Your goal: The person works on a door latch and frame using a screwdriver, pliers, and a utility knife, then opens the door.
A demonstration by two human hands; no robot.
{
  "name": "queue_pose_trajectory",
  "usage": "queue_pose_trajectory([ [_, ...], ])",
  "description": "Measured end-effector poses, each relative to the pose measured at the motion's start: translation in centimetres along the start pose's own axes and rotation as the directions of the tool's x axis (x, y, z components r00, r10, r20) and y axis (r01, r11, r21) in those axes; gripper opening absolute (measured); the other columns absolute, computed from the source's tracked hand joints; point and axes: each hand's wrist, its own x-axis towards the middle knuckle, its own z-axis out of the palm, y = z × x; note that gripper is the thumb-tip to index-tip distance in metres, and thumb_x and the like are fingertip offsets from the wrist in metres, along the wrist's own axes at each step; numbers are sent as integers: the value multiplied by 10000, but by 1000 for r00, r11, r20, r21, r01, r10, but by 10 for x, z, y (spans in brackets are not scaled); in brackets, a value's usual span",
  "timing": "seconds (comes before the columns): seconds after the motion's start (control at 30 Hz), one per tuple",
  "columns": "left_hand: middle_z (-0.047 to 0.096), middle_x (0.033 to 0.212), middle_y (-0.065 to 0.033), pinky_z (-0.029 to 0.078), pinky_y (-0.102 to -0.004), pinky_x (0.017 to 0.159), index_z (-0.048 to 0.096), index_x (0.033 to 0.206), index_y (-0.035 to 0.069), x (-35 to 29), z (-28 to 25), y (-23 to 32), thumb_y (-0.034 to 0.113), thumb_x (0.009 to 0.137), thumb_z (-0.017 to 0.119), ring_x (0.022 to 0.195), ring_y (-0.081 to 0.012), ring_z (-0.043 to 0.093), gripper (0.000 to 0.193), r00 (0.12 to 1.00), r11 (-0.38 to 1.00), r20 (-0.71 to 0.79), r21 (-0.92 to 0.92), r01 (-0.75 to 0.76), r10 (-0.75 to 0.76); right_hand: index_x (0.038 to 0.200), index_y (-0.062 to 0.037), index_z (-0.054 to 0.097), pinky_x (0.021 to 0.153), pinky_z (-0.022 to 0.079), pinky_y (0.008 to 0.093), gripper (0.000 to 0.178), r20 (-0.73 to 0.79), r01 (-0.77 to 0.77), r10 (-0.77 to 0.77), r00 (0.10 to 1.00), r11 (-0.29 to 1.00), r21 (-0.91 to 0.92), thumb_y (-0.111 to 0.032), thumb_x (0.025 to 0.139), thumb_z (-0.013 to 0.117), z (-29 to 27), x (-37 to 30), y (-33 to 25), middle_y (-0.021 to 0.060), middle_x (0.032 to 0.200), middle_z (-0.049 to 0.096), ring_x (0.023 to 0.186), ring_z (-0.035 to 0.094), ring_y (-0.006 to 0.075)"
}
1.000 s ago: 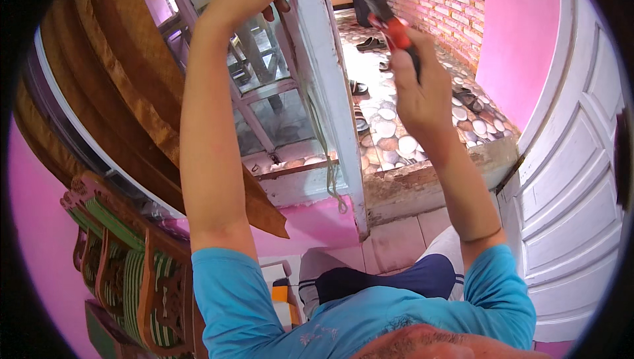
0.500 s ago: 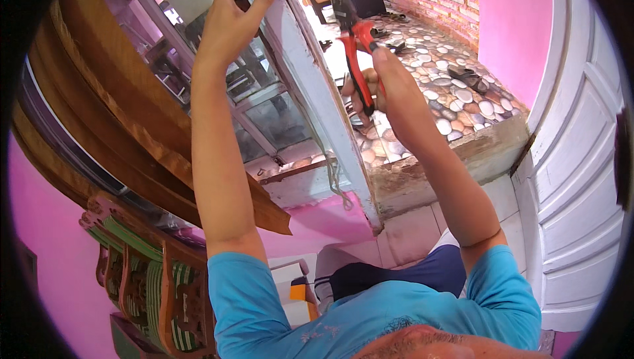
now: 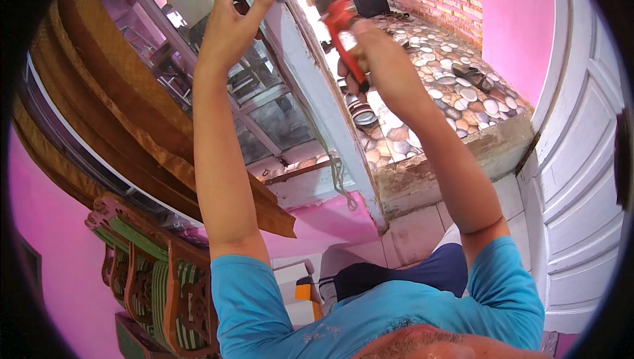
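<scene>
My right hand is closed round the red and black handles of a pair of pliers. Motion blurs the dark jaws, which point up and left toward a white wooden door post. Higher on that post, my left hand grips it, with the thumb pressed on its front face and the fingers round its left side. The fingertips are partly hidden. A thin loose cord hangs low down along the post, beside the glass window.
A brown curtain hangs left of my left arm, above a carved wooden chair. A raised step leads to a pebble-patterned floor with sandals. A white panelled door stands at the right.
My right hand and the pliers have moved slightly up and left, and the pliers have tilted toward the post. My left hand keeps its place on the post.
</scene>
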Motion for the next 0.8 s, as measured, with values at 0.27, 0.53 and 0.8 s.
queue_pose_trajectory([
  [0.27, 656, 930, -117, 496, -306, 664, 511, 1164, -7, 1, -1, -1, 530, 893, 714, 740, -152, 604, 635, 999, 999, -2, 27, -38, 38, 1295, -37, 522, 514, 453, 293, 480, 38, 1, 1, 999, 998, -57, -433, 1056, 393, -6, 2, -5, 102, 750, 646, 555, 571, 140],
  [0.53, 658, 842, -110, 502, -326, 625, 518, 1166, -48, -5, 3, 0, 503, 932, 676, 676, -159, 609, 619, 995, 991, -50, -103, -86, 81, 1421, -1, 460, 499, 445, 319, 606, -57, -132, 148, 987, 966, 221, -471, 1060, 332, -35, -48, 19, 122, 766, 653, 554, 566, 174],
  [0.8, 515, 1256, -216, 427, -425, 1010, 502, 1328, -83, -34, 64, -2, 488, 941, 664, 1155, -315, 545, 709, 868, 981, -461, 134, -138, 185, 1124, -30, 514, 526, 513, 311, 436, -213, -262, 329, 920, 921, 290, -437, 1071, 365, -71, -202, 145, 98, 794, 649, 583, 611, 158],
])
